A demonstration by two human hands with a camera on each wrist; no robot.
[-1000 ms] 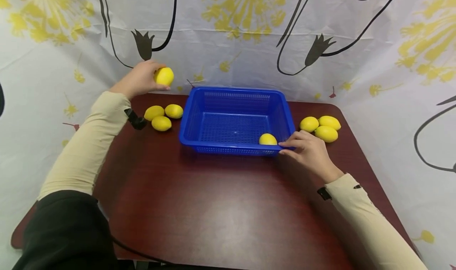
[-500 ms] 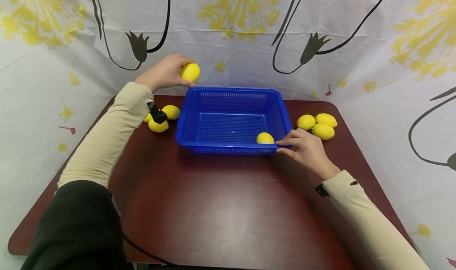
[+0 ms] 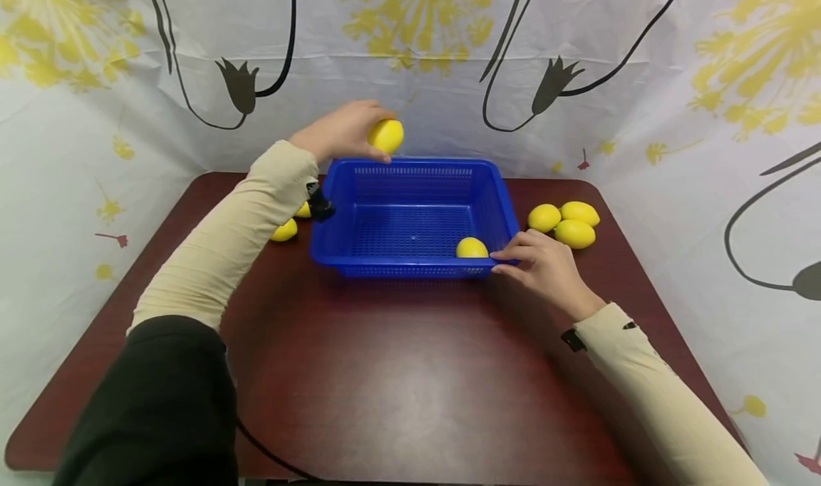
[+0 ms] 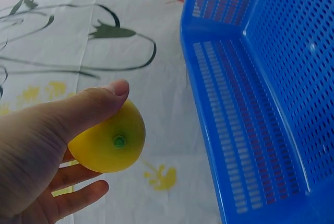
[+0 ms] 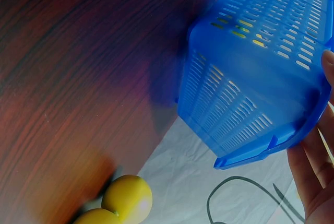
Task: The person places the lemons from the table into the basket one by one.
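Observation:
In the head view, my left hand (image 3: 349, 131) grips a yellow lemon (image 3: 387, 137) in the air, above the far rim of a blue plastic basket (image 3: 410, 261). The left wrist view shows the thumb over this lemon (image 4: 120, 140), whose green tip faces the camera. A single lemon (image 3: 472, 248) lies inside the basket at its near right corner. At that corner my right hand (image 3: 545, 269) pinches the rim between thumb and fingers. Seen from the right wrist, fingers (image 5: 308, 169) wrap the edge of the basket (image 5: 250, 78).
Several lemons (image 3: 575, 234) sit grouped on the brown table (image 3: 398, 372) right of the basket. More lemons (image 3: 284, 230) lie to its left, partly hidden by my left arm. A patterned white cloth (image 3: 436, 101) hangs behind, and a dark cable (image 3: 269, 454) crosses the near left.
My left hand has carried its lemon rightward, from above the left lemons to over the basket's far rim. My right hand keeps its hold on the corner. The head view has shifted slightly.

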